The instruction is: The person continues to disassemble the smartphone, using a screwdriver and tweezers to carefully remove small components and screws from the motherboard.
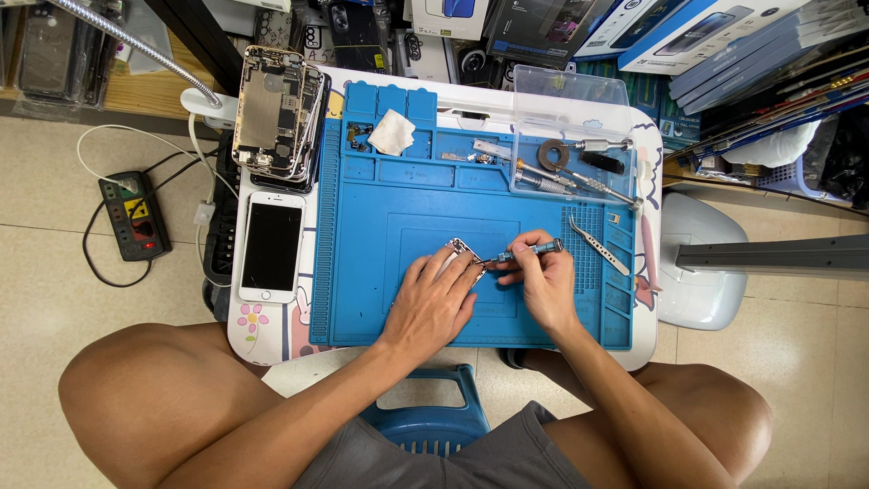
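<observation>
Bare knees frame a blue stool below the desk. On the blue mat, mid-desk, the left hand presses flat on a small metal part; the right hand grips a screwdriver touching it. At the far right corner, a clear tray holds screwdrivers and a ring.

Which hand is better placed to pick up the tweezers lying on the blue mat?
The right hand, probably. The tweezers lie just right of it, though it holds a small screwdriver. The left hand presses the small part farther away.
</observation>
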